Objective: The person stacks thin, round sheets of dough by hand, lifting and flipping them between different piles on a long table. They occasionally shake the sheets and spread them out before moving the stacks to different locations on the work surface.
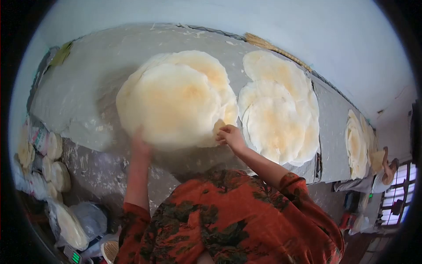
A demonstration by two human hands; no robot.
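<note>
A large round flatbread point(176, 103), pale with browned patches, lies uppermost on a pile in front of me. My left hand point(140, 141) is at its near left edge, blurred, with the thumb side over the rim and the other fingers hidden. Fingers pinched together, my right hand point(231, 137) holds a small torn piece of flatbread point(218, 126) at the pile's near right edge. Close to the right hand, a second pile of flatbreads point(274, 121) overlaps in layers on the grey surface.
The grey work surface point(88, 97) runs along a pale wall. A straw broom point(277, 49) lies against that wall. Farther right are more flatbreads point(356, 143) and another person point(382, 174). Bagged bread stacks point(72, 226) and a scale display point(75, 257) stand at lower left.
</note>
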